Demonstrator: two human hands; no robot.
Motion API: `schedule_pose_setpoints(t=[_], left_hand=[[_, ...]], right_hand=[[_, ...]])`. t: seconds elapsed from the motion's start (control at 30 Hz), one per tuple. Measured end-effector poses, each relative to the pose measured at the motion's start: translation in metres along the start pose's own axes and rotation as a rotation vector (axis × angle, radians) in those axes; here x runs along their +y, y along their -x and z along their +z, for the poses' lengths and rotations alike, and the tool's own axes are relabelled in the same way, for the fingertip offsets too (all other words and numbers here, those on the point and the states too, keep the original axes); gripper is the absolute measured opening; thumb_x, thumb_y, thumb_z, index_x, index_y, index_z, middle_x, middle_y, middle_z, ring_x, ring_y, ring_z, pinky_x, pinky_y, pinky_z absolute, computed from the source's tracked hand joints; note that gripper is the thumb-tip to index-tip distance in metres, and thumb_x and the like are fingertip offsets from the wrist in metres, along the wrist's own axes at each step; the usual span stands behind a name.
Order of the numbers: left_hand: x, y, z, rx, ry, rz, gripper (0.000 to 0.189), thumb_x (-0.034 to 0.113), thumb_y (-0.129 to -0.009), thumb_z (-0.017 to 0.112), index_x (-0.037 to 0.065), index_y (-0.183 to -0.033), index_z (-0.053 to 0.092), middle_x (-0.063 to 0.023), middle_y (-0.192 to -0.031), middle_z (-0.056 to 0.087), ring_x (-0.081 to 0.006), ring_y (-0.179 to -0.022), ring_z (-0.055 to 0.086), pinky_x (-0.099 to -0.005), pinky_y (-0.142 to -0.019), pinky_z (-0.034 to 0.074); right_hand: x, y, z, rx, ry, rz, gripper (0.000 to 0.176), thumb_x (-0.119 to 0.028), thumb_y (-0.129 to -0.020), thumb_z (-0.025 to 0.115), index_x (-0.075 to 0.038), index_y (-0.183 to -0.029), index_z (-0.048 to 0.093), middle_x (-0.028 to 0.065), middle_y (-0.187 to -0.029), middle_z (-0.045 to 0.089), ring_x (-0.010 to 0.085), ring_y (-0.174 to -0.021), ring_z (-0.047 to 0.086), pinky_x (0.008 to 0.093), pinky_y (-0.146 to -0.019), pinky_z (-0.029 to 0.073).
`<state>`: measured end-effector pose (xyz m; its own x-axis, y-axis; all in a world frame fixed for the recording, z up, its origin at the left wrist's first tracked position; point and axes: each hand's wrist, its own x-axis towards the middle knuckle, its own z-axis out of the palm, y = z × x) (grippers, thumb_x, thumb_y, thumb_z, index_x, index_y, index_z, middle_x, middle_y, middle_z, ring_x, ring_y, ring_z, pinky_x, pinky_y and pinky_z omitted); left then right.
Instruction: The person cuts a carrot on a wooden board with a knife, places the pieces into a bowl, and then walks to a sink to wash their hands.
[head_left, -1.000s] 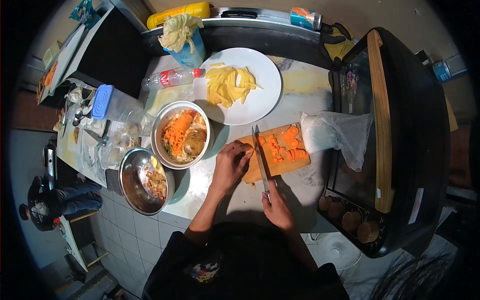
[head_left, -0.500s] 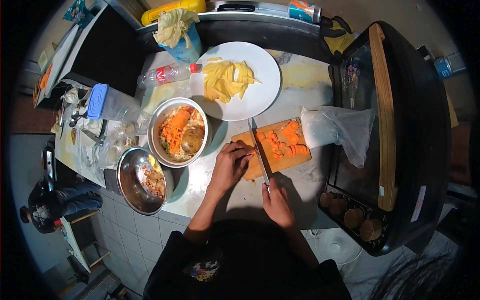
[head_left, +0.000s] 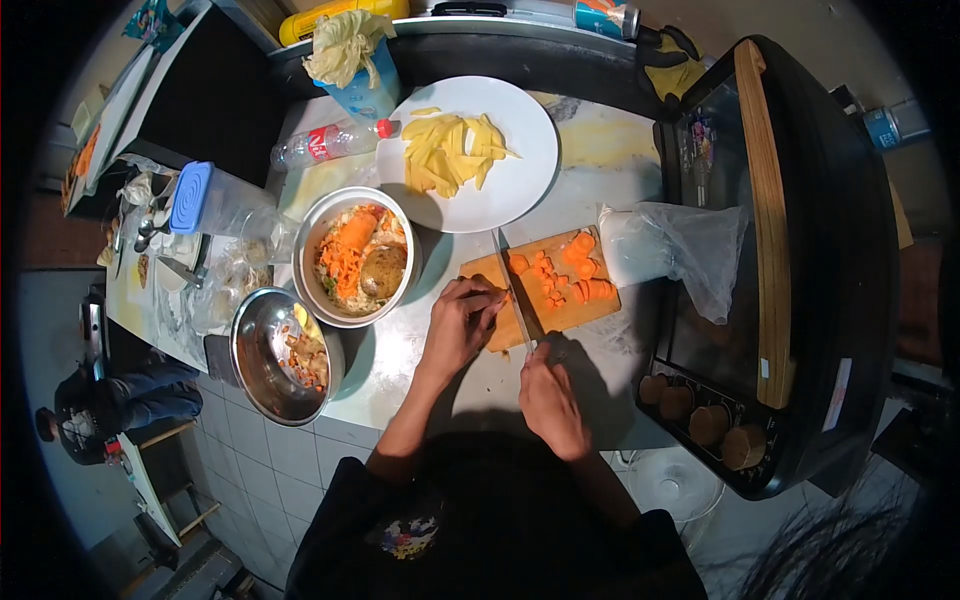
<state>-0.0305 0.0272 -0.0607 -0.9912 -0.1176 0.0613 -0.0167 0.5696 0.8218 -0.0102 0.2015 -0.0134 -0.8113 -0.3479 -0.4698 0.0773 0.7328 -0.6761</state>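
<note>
A wooden cutting board [head_left: 592, 314] lies on the counter in front of me. My right hand [head_left: 552, 408] is closed round the handle of a kitchen knife [head_left: 514, 291], whose blade points away from me across the board. Just left of the blade, my left hand [head_left: 458, 325] pinches a small carrot piece [head_left: 504, 297], mostly hidden by the fingers. Right of the knife are several cut carrot pieces [head_left: 580, 250]. Beyond the board, a white plate [head_left: 532, 188] bears pale yellow strips [head_left: 455, 160], seemingly potato.
Left of my hands stand a white pot [head_left: 303, 245] with shredded carrot and a potato, and a metal bowl [head_left: 248, 365] of peelings. A plastic bag [head_left: 645, 240] touches the board's right end, near a black oven [head_left: 830, 280]. Behind are a bottle [head_left: 335, 143] and blue container [head_left: 370, 95].
My right hand and the knife handle have shifted slightly toward me, with the blade still beside the left fingers. The left hand keeps its pinch. The whole view has moved slightly.
</note>
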Motion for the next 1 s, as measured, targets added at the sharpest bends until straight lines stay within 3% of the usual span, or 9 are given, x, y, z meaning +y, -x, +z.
schedule_pose_setpoints(t=[0.23, 0.57, 0.77, 0.87, 0.93, 1.0], left_hand=[[-0.005, 0.000, 0.002, 0.001, 0.020, 0.015, 0.023, -0.003, -0.079, 0.070, 0.005, -0.099, 0.076, -0.0091, -0.094, 0.068, -0.0271, -0.087, 0.061, -0.0358, -0.080, 0.049], [-0.005, -0.001, 0.002, 0.001, 0.038, 0.014, 0.021, -0.004, -0.079, 0.070, 0.004, -0.098, 0.075, -0.0096, -0.094, 0.068, -0.0270, -0.087, 0.061, -0.0353, -0.079, 0.050], [-0.004, -0.001, 0.001, 0.000, 0.043, 0.012, 0.022, -0.005, -0.079, 0.069, 0.004, -0.098, 0.075, -0.0101, -0.094, 0.068, -0.0272, -0.087, 0.061, -0.0348, -0.078, 0.050], [-0.007, -0.002, 0.002, 0.017, 0.078, 0.055, 0.027, -0.009, -0.072, 0.066, 0.002, -0.095, 0.074, -0.0120, -0.093, 0.067, -0.0321, -0.085, 0.059, -0.0383, -0.076, 0.050], [-0.007, -0.003, 0.000, 0.006, 0.069, 0.084, 0.027, -0.009, -0.072, 0.066, 0.002, -0.095, 0.074, -0.0120, -0.093, 0.067, -0.0318, -0.085, 0.059, -0.0377, -0.075, 0.050], [-0.006, -0.002, 0.000, -0.001, 0.082, 0.074, 0.026, -0.009, -0.073, 0.065, 0.002, -0.094, 0.074, -0.0121, -0.093, 0.067, -0.0318, -0.085, 0.059, -0.0377, -0.075, 0.050]], right_hand=[[0.005, -0.001, 0.002, 0.033, 0.010, -0.101, 0.023, -0.007, -0.095, 0.047, 0.012, -0.106, 0.043, 0.0361, -0.082, 0.059, 0.0542, -0.086, 0.055, 0.0604, -0.075, 0.041], [0.007, 0.000, 0.007, 0.008, 0.084, -0.092, 0.023, -0.005, -0.093, 0.047, 0.013, -0.106, 0.042, 0.0339, -0.082, 0.059, 0.0534, -0.084, 0.056, 0.0587, -0.075, 0.042], [0.027, 0.001, 0.030, 0.160, 0.136, -0.204, 0.019, -0.008, -0.096, 0.046, 0.008, -0.105, 0.042, 0.0317, -0.081, 0.060, 0.0520, -0.082, 0.057, 0.0574, -0.073, 0.043], [0.019, -0.008, 0.030, 0.091, 0.173, -0.016, 0.019, -0.010, -0.098, 0.044, 0.007, -0.104, 0.041, 0.0316, -0.079, 0.060, 0.0517, -0.080, 0.058, 0.0584, -0.072, 0.043], [0.008, -0.009, 0.025, -0.021, 0.233, 0.119, 0.025, 0.003, -0.091, 0.051, 0.008, -0.111, 0.038, 0.0345, -0.091, 0.063, 0.0500, -0.094, 0.063, 0.0529, -0.076, 0.052], [0.014, -0.008, 0.027, -0.028, 0.248, 0.101, 0.023, -0.001, -0.093, 0.051, 0.008, -0.111, 0.039, 0.0345, -0.092, 0.063, 0.0496, -0.094, 0.063, 0.0528, -0.076, 0.052]])
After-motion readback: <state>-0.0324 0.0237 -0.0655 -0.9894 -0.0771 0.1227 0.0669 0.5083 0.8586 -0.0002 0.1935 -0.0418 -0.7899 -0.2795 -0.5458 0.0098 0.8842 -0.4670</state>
